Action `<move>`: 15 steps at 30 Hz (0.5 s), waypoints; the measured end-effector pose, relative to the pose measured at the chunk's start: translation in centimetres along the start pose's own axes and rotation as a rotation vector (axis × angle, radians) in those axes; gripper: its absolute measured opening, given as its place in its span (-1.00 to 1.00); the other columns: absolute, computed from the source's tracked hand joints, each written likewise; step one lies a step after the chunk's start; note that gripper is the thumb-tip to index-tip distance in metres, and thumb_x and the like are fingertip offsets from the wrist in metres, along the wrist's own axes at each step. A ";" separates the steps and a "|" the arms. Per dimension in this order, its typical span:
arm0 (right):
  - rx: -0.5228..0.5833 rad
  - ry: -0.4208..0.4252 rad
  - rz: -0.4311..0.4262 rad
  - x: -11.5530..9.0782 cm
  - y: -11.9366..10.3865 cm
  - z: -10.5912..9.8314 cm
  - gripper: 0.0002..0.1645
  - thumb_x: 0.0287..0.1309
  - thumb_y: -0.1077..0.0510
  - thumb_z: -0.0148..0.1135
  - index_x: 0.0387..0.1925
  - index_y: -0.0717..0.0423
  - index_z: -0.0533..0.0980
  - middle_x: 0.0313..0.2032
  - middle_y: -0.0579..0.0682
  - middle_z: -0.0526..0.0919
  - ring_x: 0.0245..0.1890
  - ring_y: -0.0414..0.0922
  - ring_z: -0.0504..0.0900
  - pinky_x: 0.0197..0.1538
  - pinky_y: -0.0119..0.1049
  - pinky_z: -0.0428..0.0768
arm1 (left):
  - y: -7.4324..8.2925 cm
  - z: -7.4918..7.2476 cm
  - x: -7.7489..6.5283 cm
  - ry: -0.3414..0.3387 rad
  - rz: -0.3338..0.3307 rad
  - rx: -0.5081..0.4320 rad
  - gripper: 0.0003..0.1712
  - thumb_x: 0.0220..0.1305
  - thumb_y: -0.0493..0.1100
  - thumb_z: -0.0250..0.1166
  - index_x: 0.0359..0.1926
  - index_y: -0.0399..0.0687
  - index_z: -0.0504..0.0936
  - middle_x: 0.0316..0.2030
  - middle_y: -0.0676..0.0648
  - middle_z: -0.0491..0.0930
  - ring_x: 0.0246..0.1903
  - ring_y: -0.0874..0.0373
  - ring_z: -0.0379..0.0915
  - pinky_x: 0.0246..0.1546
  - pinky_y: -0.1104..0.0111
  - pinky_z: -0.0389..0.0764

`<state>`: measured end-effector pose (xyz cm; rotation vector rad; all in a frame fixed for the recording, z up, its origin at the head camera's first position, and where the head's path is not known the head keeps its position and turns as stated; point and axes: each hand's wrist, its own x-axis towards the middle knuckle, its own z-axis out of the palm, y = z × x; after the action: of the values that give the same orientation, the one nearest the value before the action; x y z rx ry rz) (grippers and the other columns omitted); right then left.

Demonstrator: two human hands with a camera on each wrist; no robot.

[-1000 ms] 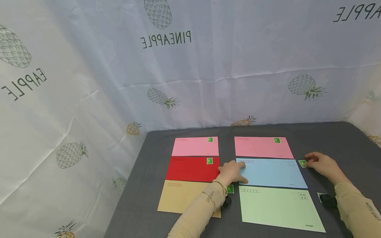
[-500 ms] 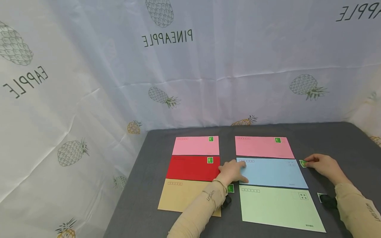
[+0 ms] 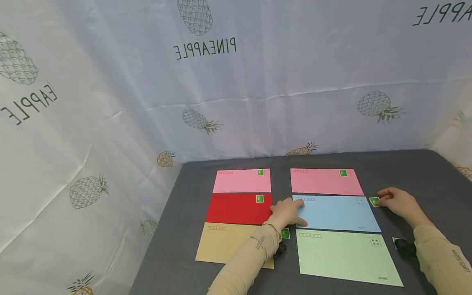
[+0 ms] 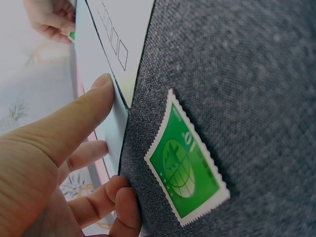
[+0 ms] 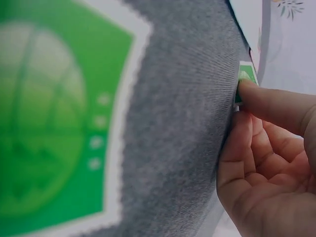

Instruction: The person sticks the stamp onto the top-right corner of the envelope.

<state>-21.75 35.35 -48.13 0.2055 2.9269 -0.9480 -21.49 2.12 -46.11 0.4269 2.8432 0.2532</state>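
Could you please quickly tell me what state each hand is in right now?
Left hand: open, resting on the edge of the blue envelope.
Right hand: closed, pinching a green stamp.

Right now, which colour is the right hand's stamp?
The held stamp is green with white edges, clearest in the right wrist view.

A pineapple-printed pale curtain (image 3: 243, 78) hangs behind the grey table (image 3: 169, 246).

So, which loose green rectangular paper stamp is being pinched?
The stamp just right of the light blue rectangular envelope; the right hand pinches it, while the other two loose stamps lie unheld.
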 end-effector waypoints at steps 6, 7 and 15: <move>0.015 -0.015 -0.006 0.1 0.1 0.0 -0.52 0.09 0.12 0.19 -0.08 0.44 0.43 -0.20 0.39 0.53 -0.26 0.14 0.44 -0.26 0.01 0.40 | 0.0 0.0 -0.1 0.000 0.004 0.001 -0.33 -0.13 0.21 0.45 0.10 0.48 0.47 0.00 0.12 0.52 -0.10 0.08 0.46 -0.10 0.06 0.43; 0.022 -0.016 -0.010 0.1 0.1 -0.1 -0.53 0.11 0.10 0.18 -0.08 0.43 0.44 -0.18 0.40 0.52 -0.25 0.14 0.45 -0.28 -0.04 0.41 | 0.0 0.0 -0.1 0.000 0.005 0.000 -0.33 -0.13 0.21 0.44 0.10 0.48 0.47 0.01 0.12 0.52 -0.09 0.08 0.46 -0.09 0.06 0.43; 0.109 -0.028 -0.017 -0.2 -0.7 -0.8 -0.33 0.24 -0.18 0.03 -0.04 0.41 0.44 -0.13 0.38 0.52 -0.19 0.12 0.49 -0.35 -0.25 0.44 | 0.0 -0.1 -0.2 -0.002 0.004 0.005 -0.33 -0.13 0.22 0.44 0.10 0.49 0.47 0.01 0.12 0.52 -0.09 0.08 0.46 -0.09 0.06 0.43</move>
<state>-21.64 35.23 -47.03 0.1713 2.8585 -1.1042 -21.38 2.04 -45.97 0.4329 2.8421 0.2464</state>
